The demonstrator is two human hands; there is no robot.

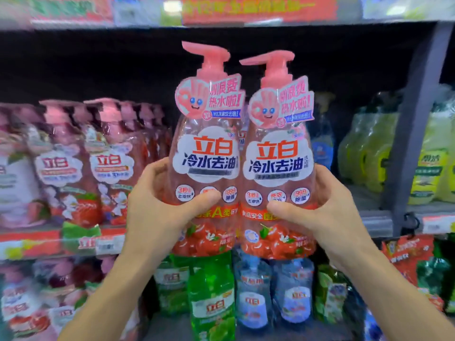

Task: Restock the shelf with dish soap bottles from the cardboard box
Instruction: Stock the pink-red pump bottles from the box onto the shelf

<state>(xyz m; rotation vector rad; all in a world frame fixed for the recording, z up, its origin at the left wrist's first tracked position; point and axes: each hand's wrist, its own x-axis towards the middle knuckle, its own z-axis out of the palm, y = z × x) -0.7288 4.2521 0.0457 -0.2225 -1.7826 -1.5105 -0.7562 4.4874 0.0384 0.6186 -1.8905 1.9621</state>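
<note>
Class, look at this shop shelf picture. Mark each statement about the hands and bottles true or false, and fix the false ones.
1. Each hand holds a pink pump bottle. True: the left hand grips the left bottle, the right hand the right bottle.
2. The held bottles lie flat. False: they are upright, side by side.
3. Matching pink bottles stand on the shelf to the left. True.
4. The pump tops are green. False: they are pink.

Green refill pouches and blue pouches stand on lower shelf, yellow-green packs at right end of middle shelf, behind a grey upright post.
</note>
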